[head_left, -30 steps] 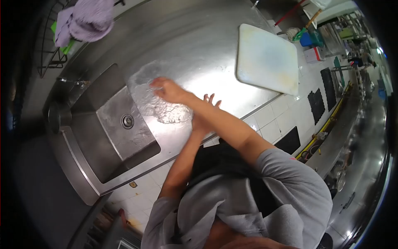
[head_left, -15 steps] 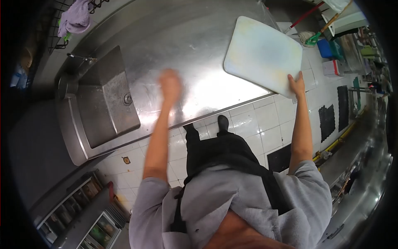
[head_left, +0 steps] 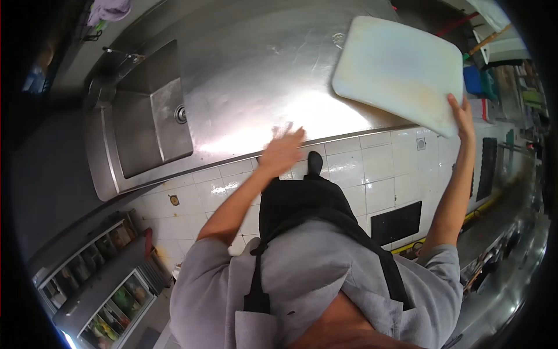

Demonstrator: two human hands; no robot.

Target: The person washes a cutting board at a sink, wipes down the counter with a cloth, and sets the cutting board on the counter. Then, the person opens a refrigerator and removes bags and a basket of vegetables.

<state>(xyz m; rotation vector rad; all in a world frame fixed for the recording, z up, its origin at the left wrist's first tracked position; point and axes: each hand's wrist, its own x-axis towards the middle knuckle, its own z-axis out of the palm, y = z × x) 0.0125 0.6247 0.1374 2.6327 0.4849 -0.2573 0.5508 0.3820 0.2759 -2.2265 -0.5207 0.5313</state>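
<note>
A large white cutting board (head_left: pixel 401 67) lies over the right part of the steel counter (head_left: pixel 250 75), its near right corner reaching past the front edge. My right hand (head_left: pixel 461 116) grips that corner, thumb and fingers at the board's rim. Under the board's near edge a dark shadow shows, so this side looks raised from the steel. My left hand (head_left: pixel 285 148) is at the counter's front edge, blurred by motion, its fingers apart and nothing seen in it.
At the left is a steel sink (head_left: pixel 139 116) with a drain and a tap (head_left: pixel 125 53). A purple cloth (head_left: pixel 110 10) hangs at the upper left. Blue bins (head_left: pixel 476 80) stand beyond the board on the right. A dark mat (head_left: pixel 396 224) lies on the tiled floor.
My arms, crossed a second ago, have come apart. My right hand has left the counter's left part and taken hold of the board. My left hand has moved back towards the front edge.
</note>
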